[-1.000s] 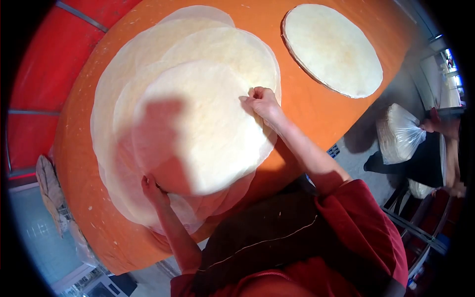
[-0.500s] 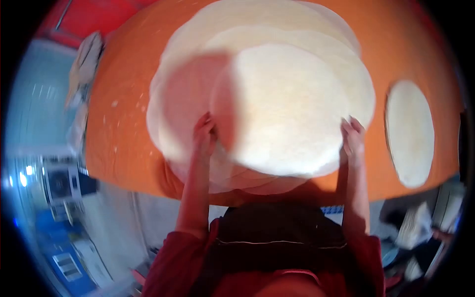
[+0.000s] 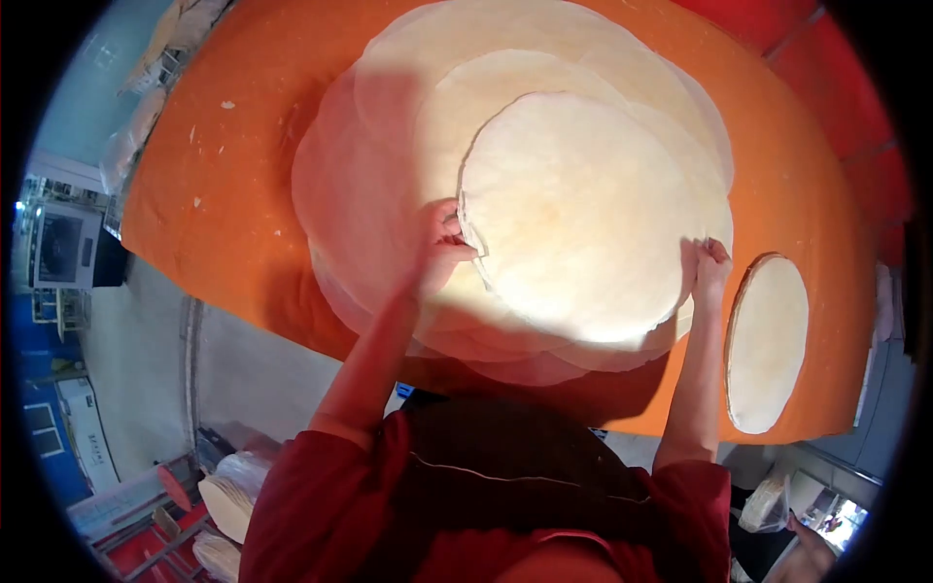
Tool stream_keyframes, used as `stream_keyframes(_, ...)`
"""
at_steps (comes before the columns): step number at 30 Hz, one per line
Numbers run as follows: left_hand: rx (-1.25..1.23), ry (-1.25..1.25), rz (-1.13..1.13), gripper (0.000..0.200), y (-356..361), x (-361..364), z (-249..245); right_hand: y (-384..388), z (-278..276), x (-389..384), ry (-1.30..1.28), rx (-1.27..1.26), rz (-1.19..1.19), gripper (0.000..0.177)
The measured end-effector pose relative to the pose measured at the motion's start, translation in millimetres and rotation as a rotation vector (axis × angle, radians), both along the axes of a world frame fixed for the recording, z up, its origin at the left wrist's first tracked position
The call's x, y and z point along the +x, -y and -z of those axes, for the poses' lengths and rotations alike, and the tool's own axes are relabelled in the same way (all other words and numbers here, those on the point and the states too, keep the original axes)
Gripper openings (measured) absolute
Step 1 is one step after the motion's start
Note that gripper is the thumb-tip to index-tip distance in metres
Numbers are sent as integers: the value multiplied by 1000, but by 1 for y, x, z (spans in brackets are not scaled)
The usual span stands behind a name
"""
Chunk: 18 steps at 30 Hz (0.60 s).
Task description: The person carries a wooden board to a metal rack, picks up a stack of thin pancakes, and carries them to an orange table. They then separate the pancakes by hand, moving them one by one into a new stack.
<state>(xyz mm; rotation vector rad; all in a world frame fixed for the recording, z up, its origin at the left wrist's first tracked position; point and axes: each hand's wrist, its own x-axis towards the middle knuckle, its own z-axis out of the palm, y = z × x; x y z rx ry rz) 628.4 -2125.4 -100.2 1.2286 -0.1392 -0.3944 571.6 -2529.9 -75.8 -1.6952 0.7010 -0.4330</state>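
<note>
A pale round flatbread (image 3: 583,214), apparently the top of a thin stack, lies over wider, overlapping round sheets (image 3: 389,185) on the orange-covered table. My left hand (image 3: 447,236) is closed on its left edge, which looks layered and slightly raised, with the thumb along the rim. At the right edge my right hand (image 3: 712,262) is closed, its fingertips pinched together on the rim. Part of what its fingers grip is hidden. A shadow covers the left part of the wide sheets.
Another flat round stack (image 3: 768,345) rests on the orange cloth (image 3: 224,194) at the right. Below right, another person's hand (image 3: 809,544) is near a plastic bag of flat pieces (image 3: 766,505). More round flatbreads (image 3: 228,507) are on a rack at lower left.
The view has turned, so the right-hand stack appears lower. My left hand, earlier over the shadowed area, now holds the flatbread's left edge. My right hand has closed at the right edge.
</note>
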Motion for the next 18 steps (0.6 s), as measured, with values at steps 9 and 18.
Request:
stream_keyframes(9, 207, 80, -290, 51, 26, -4, -6, -141, -58, -8, 174, -588, -430, 78)
stream_keyframes(18, -143, -79, -239, 38, 26, -3, -4, -210, -42, -33, 114, -1284, -635, 50)
